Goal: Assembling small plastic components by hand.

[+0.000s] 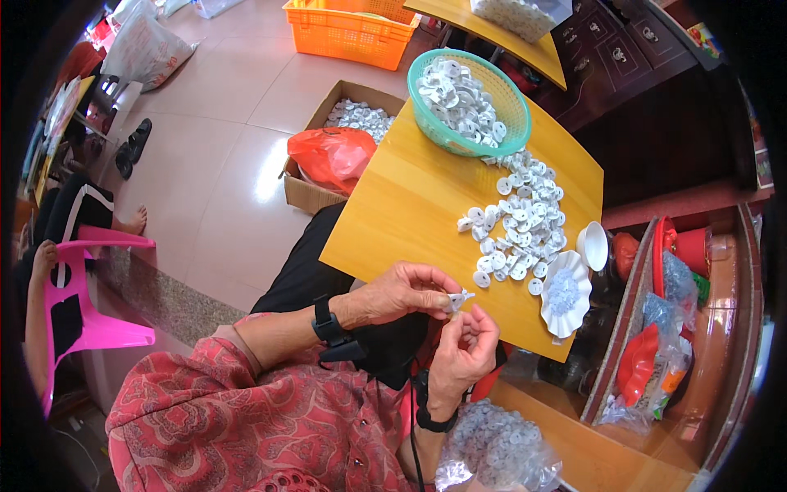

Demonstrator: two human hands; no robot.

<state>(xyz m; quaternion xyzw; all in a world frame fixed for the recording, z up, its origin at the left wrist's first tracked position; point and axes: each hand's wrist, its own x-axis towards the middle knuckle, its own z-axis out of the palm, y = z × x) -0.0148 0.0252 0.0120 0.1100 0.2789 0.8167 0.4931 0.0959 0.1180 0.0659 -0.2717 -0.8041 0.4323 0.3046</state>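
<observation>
A small white part [459, 298] sits pinched between both hands, just off the near edge of the yellow table [410, 205], above the person's lap. The left hand [398, 293] curls around it from the left, fingers bent in and thumb tip pressed against the piece. The right hand [466, 348] comes up from below with its fingers folded close, fingertips meeting the same piece. Neither hand is open; both grip the part. Each wrist wears a black band.

On the table just past the hands lies a loose pile [520, 217] of similar white parts, spreading toward a green basket [471, 100] heaped with more. At the table's right edge stand a scalloped white dish [566, 293] holding tiny clear bits and, beside it, a small white cup [592, 244].

Under the right forearm a clear bag [492, 447] holds more pieces. On the floor left of the table stands a cardboard box [328, 164] with white parts and an orange bag [332, 154]. Farther back is an orange crate [348, 29]. A pink chair [82, 312] stands at far left.
</observation>
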